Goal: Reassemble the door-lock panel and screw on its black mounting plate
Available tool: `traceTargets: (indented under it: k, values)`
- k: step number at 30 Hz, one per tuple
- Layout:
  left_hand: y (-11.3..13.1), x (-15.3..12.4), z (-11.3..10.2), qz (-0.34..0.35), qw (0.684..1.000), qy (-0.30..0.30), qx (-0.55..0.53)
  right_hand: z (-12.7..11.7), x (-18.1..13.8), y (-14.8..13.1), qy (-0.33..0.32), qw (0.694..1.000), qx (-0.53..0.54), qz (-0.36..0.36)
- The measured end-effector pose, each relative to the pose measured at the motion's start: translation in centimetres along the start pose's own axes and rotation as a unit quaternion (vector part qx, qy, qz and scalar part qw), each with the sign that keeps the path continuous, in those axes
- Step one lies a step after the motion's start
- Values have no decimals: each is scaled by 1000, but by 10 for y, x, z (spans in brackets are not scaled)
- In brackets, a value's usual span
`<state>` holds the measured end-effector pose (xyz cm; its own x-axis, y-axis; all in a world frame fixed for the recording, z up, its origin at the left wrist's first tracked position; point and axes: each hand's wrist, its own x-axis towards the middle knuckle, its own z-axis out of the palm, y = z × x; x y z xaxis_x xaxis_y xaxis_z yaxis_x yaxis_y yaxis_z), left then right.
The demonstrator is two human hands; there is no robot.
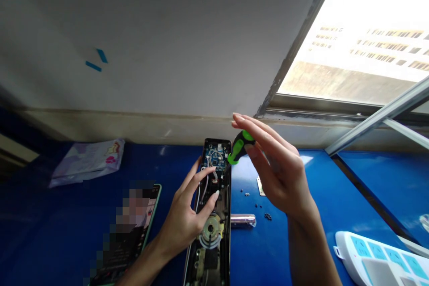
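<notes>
A long black device housing (225,208) lies opened on the blue table, its insides facing up. A blue circuit board (216,156) with white wires sits at its far end, and a round speaker (212,229) is nearer to me. My left hand (187,208) rests over the housing's left side, fingers spread, with index finger and thumb reaching among the wires. In my right hand (278,165) is a green and black screwdriver (237,148), held by the handle between thumb and fingers. Its shaft slants down to the housing just below the board; the tip is hard to make out.
Right of the housing lie several small screws (267,216), a shiny cylinder (243,220) and a small metal plate (260,186). A phone (147,223) and a plastic packet (90,161) are at left. A white power strip (348,250) occupies the right corner; a wall stands behind.
</notes>
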<state>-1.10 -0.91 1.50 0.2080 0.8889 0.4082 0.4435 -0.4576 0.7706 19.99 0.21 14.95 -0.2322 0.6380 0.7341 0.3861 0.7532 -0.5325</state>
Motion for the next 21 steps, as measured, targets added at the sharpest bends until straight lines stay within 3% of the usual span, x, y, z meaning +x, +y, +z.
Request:
traceTargets:
  k: [2, 8, 15, 21]
  values:
    - [0, 0, 0, 5, 1000, 3, -1, -1, 0, 0, -12, 1000, 27, -5]
    - [-2, 0, 1, 14, 1000, 16, 2, 3, 0, 3, 34, 999, -10, -34]
    - [-3, 0, 3, 12, 1000, 25, 7, 3, 0, -2, -55, 998, 31, 10]
    - [-4, -2, 4, 22, 999, 32, 22, -4, -1, -4, -63, 998, 29, -4]
